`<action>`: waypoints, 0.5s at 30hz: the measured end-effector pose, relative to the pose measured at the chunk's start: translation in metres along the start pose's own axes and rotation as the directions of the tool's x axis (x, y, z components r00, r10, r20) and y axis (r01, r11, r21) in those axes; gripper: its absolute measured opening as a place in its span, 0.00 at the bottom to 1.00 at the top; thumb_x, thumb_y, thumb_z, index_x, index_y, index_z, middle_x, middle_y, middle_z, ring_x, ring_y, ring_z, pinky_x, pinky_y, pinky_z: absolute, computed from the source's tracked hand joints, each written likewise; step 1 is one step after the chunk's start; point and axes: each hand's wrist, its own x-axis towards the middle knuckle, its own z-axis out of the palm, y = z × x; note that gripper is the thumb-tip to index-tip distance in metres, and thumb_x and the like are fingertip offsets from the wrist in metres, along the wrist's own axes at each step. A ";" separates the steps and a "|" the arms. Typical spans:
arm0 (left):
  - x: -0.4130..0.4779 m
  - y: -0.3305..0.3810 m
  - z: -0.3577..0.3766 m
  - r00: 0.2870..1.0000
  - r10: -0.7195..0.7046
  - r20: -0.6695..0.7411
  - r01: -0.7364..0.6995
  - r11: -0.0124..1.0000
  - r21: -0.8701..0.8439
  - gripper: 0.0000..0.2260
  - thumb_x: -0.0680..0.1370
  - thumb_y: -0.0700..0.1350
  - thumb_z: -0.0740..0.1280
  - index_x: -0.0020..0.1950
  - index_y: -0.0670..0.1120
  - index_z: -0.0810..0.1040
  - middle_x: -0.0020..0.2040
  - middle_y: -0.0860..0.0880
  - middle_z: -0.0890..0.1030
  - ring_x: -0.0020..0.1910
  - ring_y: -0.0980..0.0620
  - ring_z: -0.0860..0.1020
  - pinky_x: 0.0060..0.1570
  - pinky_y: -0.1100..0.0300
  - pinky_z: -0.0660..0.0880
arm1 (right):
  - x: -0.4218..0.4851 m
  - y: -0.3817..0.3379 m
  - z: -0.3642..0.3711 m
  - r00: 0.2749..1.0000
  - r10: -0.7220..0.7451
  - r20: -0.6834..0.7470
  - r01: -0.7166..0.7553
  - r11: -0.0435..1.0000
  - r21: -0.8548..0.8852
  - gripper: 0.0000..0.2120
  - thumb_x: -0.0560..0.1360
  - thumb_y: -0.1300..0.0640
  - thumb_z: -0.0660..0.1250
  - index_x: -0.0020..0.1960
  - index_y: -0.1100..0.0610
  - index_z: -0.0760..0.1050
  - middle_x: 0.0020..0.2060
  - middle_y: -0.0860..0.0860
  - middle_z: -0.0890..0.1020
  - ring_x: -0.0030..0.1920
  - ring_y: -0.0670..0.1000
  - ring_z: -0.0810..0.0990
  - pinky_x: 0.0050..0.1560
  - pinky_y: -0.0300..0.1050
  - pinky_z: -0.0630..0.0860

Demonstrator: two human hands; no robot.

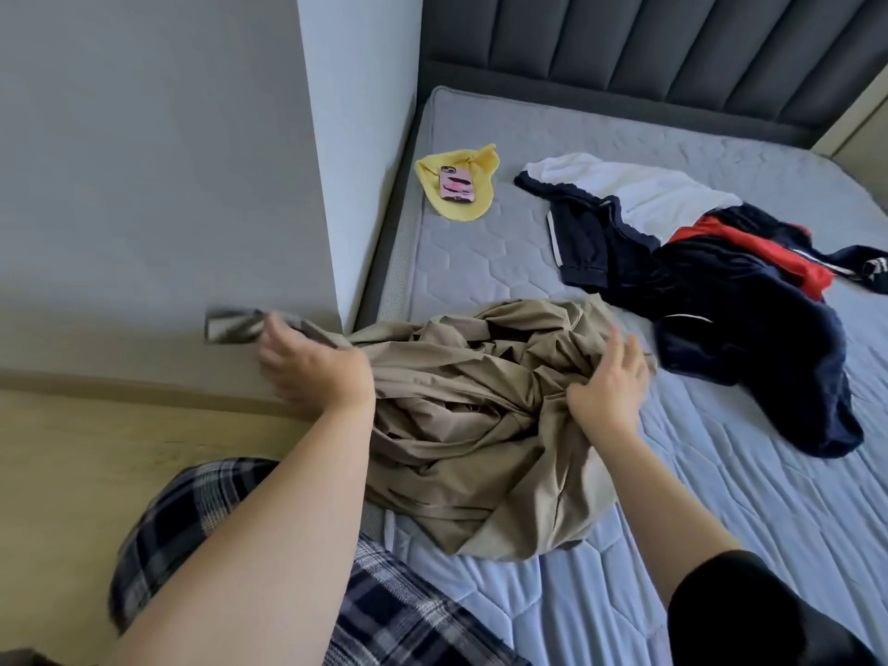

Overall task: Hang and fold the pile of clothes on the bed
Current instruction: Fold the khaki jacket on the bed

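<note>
My left hand, blurred, hold unclear, and my flat-fingered right hand on the tan garment: probably soft, light, limp; best pinched along a hem.

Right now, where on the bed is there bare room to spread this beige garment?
Bare mattress lies right of the beige garment, this side of the navy pile; also between the yellow cloth and that pile. Crowded where garment and pile nearly meet.

Soft, even daylight fills my view with only faint shadows, my left hand smears with motion blur, and the wide lens bows the headboard near the edge.
</note>
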 end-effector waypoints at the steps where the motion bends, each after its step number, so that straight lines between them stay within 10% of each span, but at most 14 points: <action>1: -0.004 0.001 0.002 0.979 0.202 0.024 -0.202 0.979 0.031 0.31 0.70 0.34 0.66 0.72 0.43 0.64 0.72 0.41 0.65 0.70 0.40 0.64 0.65 0.44 0.65 | 0.000 -0.006 0.002 0.992 -0.122 0.028 0.124 0.991 -0.056 0.45 0.66 0.65 0.65 0.77 0.49 0.48 0.76 0.56 0.52 0.75 0.59 0.52 0.74 0.55 0.52; 4: -0.015 0.001 0.011 0.722 0.615 0.318 -0.650 0.760 0.008 0.32 0.70 0.34 0.67 0.73 0.43 0.64 0.71 0.42 0.67 0.71 0.42 0.64 0.68 0.43 0.63 | 0.004 -0.024 0.009 0.951 -0.175 0.255 0.197 0.978 -0.063 0.43 0.69 0.65 0.65 0.77 0.46 0.48 0.68 0.56 0.68 0.64 0.58 0.70 0.58 0.50 0.71; 9: -0.034 -0.015 0.028 0.245 0.410 0.879 -0.724 0.680 -0.115 0.30 0.74 0.53 0.69 0.74 0.55 0.64 0.70 0.46 0.69 0.72 0.46 0.63 0.71 0.47 0.60 | 0.001 -0.044 0.012 0.627 -0.262 0.734 0.375 0.927 0.010 0.05 0.68 0.64 0.71 0.43 0.62 0.78 0.35 0.52 0.77 0.39 0.52 0.77 0.37 0.40 0.70; 13: -0.036 -0.015 0.028 0.120 0.229 0.966 -0.641 0.761 -0.101 0.05 0.73 0.49 0.66 0.41 0.53 0.81 0.39 0.54 0.81 0.47 0.48 0.78 0.42 0.59 0.70 | 0.009 -0.046 -0.010 0.980 -0.125 0.158 0.077 0.958 0.277 0.09 0.68 0.67 0.65 0.36 0.55 0.76 0.30 0.50 0.77 0.34 0.51 0.74 0.36 0.40 0.68; 15: -0.037 -0.010 0.025 0.054 0.067 0.996 -0.480 0.877 -0.033 0.09 0.71 0.52 0.65 0.34 0.51 0.80 0.31 0.57 0.78 0.42 0.50 0.77 0.40 0.60 0.70 | 0.010 -0.034 -0.025 0.986 0.132 -0.099 -0.094 0.942 0.323 0.12 0.66 0.69 0.59 0.33 0.54 0.72 0.27 0.49 0.73 0.32 0.55 0.71 0.31 0.40 0.66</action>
